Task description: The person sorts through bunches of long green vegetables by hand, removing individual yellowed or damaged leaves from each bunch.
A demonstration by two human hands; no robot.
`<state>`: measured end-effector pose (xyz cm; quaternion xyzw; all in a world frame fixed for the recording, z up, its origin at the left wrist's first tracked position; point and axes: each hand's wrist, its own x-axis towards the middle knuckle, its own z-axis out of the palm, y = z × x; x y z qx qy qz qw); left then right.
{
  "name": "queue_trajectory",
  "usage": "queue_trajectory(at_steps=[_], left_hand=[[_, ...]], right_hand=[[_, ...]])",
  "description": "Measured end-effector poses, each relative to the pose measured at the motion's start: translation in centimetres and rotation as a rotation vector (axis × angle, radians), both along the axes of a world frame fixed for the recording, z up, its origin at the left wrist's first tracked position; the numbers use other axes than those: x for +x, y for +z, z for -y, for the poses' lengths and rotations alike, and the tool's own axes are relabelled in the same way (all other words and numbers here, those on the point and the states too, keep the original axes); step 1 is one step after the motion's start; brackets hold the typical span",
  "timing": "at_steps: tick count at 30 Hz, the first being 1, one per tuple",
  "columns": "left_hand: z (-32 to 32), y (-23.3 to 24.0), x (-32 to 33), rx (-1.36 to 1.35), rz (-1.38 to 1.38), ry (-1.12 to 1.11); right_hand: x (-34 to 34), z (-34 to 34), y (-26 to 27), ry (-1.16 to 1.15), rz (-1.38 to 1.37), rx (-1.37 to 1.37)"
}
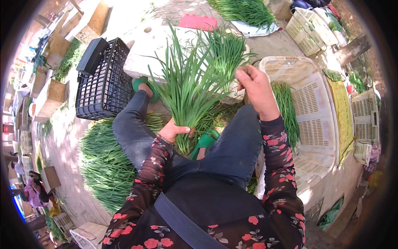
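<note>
My left hand point(174, 130) is wrapped around the lower stems of a bunch of garlic chives point(186, 90), held upright between my knees with the leaves fanning outward. To the upper right, my right hand point(252, 85) is raised above my knee, its fingers curled and thumb bent in. Whether something thin sits in those fingers cannot be made out. Just left of it, a second chive bundle point(228, 56) lies on a pale stone slab point(141, 59). A large heap of chives point(105, 165) spreads on the ground beside my left leg.
On the right stands a white plastic crate point(314, 96) with chives point(284, 109) inside. A black plastic crate point(105, 87) bearing a black box point(92, 56) is at left. Beyond the slab are a pink plastic object point(198, 21) and another chive pile point(245, 12). Loose leaves surround my green shoes point(205, 141).
</note>
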<state>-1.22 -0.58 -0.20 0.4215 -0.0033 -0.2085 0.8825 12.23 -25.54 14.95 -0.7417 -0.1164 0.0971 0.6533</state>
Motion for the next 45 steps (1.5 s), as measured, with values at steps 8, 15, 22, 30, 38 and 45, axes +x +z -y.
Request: queue_trajectory(at_steps=[8, 15, 22, 30, 38, 45], left_hand=[[0.3, 0.5, 0.0, 0.015, -0.004, 0.005], [0.1, 0.4, -0.1, 0.038, -0.010, -0.010], [0.3, 0.6, 0.0, 0.059, -0.020, -0.001], [0.2, 0.6, 0.0, 0.093, -0.027, -0.064], [0.0, 0.1, -0.2, 0.080, -0.012, -0.088], [0.2, 0.5, -0.3, 0.075, -0.002, -0.109]], right_hand=[[4.0, 2.8, -0.4, 0.094, 0.123, -0.024], [5.0, 1.5, 0.3, 0.199, 0.384, -0.483], [4.3, 1.4, -2.4, 0.013, -0.170, 0.119], [4.7, 3.7, -1.0, 0.113, -0.278, 0.560], [3.8, 3.4, 2.1, 0.154, -0.062, 0.153], [6.9, 2.5, 1.9, 0.009, 0.150, 0.081]])
